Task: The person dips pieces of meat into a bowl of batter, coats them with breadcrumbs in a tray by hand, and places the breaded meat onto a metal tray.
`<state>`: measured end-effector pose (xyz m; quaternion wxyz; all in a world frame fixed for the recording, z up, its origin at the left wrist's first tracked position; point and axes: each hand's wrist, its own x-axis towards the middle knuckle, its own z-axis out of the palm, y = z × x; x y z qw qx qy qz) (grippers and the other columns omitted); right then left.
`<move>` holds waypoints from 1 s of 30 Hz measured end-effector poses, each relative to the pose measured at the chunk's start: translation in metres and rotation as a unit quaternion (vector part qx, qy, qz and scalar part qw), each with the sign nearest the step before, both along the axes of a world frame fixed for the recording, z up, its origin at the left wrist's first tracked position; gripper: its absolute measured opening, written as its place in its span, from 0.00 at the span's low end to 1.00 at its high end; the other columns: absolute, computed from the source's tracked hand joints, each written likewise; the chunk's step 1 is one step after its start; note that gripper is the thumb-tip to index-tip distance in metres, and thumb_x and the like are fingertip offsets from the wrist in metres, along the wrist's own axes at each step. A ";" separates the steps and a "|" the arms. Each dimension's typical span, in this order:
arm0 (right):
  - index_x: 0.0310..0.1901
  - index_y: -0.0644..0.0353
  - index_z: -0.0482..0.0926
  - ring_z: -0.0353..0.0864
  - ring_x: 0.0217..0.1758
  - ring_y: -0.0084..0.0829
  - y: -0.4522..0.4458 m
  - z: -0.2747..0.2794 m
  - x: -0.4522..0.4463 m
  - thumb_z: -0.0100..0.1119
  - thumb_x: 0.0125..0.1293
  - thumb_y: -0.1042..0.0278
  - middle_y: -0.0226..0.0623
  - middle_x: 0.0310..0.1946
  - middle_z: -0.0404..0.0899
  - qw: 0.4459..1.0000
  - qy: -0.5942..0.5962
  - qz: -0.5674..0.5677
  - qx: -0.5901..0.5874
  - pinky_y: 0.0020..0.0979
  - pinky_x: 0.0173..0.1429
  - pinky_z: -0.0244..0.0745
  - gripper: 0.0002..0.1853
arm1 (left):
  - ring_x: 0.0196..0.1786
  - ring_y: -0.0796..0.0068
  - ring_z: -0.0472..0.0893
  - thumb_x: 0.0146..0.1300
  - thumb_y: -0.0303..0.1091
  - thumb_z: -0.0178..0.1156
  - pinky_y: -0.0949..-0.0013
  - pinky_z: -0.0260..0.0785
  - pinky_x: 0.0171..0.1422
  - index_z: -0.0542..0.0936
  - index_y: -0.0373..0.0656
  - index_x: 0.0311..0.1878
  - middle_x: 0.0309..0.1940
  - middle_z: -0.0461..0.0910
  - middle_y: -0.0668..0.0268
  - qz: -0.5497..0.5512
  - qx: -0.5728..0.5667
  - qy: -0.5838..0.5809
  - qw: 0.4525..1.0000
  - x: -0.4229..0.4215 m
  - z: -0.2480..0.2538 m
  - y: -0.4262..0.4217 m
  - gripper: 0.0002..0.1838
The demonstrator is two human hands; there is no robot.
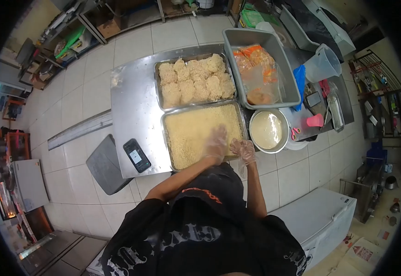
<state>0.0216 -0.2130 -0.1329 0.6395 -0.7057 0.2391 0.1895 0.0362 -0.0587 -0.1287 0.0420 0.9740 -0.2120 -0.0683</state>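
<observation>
A metal tray of pale yellow crumbs (186, 133) lies at the near side of the steel table. My left hand (216, 143), in a clear glove, is over the crumbs at the tray's right part, blurred, its fingers stretched out and nothing visible in them. Beside it, my right hand (243, 151), also gloved and dusted with crumbs, is at the tray's right edge with loosely bent fingers apart and no object visible. Behind the crumbs, another tray (157, 97) holds several coated pieces (189, 78). A round bowl of pale batter (267, 130) stands right of my right hand.
A grey tub (294, 87) holds plastic-wrapped food. A phone (137, 155) lies on the steel table (136, 110) at left. Pink scissors (295, 133), a pink cup (315, 120) and a clear bucket (323, 63) are at right. A grey lid (106, 165) is beyond the table's left edge.
</observation>
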 end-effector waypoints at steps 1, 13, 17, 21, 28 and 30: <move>0.36 0.62 0.75 0.81 0.29 0.26 -0.003 -0.001 0.010 0.62 0.58 0.55 0.38 0.30 0.80 1.000 -0.005 0.010 0.008 0.25 0.31 0.76 0.17 | 0.73 0.61 0.43 0.61 0.32 0.37 0.57 0.32 0.75 0.51 0.37 0.68 0.71 0.45 0.55 -0.015 -0.013 0.008 1.000 0.002 -0.003 -0.005 0.30; 0.29 0.64 0.71 0.69 0.29 0.31 -0.011 -0.039 0.073 0.51 0.63 0.62 0.41 0.24 0.70 0.814 -0.453 0.238 -0.276 0.34 0.36 0.68 0.12 | 0.71 0.64 0.50 0.68 0.34 0.36 0.63 0.39 0.74 0.51 0.39 0.68 0.69 0.51 0.58 0.104 -0.366 0.000 0.925 0.012 -0.065 0.015 0.26; 0.55 0.58 0.70 0.77 0.43 0.35 -0.030 -0.091 0.105 0.44 0.66 0.66 0.41 0.39 0.77 0.817 -0.350 0.353 -0.292 0.35 0.50 0.72 0.16 | 0.72 0.67 0.48 0.69 0.39 0.34 0.65 0.38 0.75 0.49 0.43 0.69 0.70 0.48 0.60 0.144 -0.505 0.035 0.850 0.015 -0.071 0.023 0.26; 0.40 0.63 0.74 0.70 0.30 0.24 -0.042 -0.122 0.127 0.54 0.62 0.70 0.33 0.27 0.73 0.926 -0.202 0.279 -0.157 0.23 0.38 0.68 0.08 | 0.73 0.66 0.47 0.69 0.40 0.33 0.64 0.36 0.75 0.48 0.44 0.70 0.71 0.45 0.60 0.087 -0.205 0.020 0.975 0.014 -0.035 0.017 0.27; 0.47 0.62 0.71 0.70 0.46 0.27 0.055 -0.063 0.051 0.53 0.61 0.64 0.40 0.42 0.72 0.484 -0.315 0.196 -0.793 0.31 0.48 0.67 0.15 | 0.73 0.54 0.39 0.62 0.35 0.38 0.57 0.28 0.75 0.45 0.35 0.69 0.71 0.40 0.51 0.065 -0.360 -0.032 0.930 -0.006 -0.055 0.061 0.33; 0.53 0.62 0.68 0.64 0.56 0.32 0.035 -0.126 0.054 0.53 0.61 0.61 0.43 0.51 0.68 0.610 -0.436 0.172 -0.639 0.32 0.58 0.61 0.21 | 0.73 0.51 0.38 0.57 0.32 0.39 0.56 0.27 0.74 0.44 0.29 0.68 0.70 0.39 0.46 0.035 -0.350 -0.021 0.936 -0.006 -0.037 0.081 0.36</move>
